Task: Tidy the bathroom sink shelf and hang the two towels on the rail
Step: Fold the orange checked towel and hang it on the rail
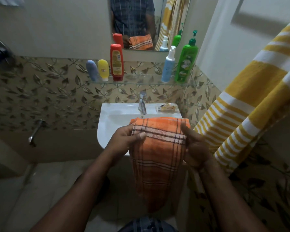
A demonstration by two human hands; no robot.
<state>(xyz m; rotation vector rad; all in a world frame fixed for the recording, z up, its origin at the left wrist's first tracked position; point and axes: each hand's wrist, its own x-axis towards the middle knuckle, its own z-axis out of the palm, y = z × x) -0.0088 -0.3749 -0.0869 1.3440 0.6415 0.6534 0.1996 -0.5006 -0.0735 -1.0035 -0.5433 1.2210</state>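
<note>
An orange checked towel (pixel 157 158) hangs folded between my hands over the front of the white sink (pixel 110 124). My left hand (pixel 124 141) pinches its striped band at the left, thumb on top. My right hand (pixel 193 146) grips the band's right end. A yellow and white striped towel (pixel 244 104) hangs at the right; what holds it up is out of view. On the glass shelf (pixel 141 82) stand a blue tube (pixel 92 70), a yellow tube (pixel 103 69), a red bottle (pixel 116 61), a blue and white spray bottle (pixel 168 66) and a green pump bottle (pixel 186 61).
A chrome tap (pixel 142 102) rises behind the sink basin, with a wrapped soap (pixel 167 107) at its right. The mirror (pixel 141 22) above the shelf reflects a person and both towels. A wall tap (pixel 36 131) sticks out at the left. The floor is tiled.
</note>
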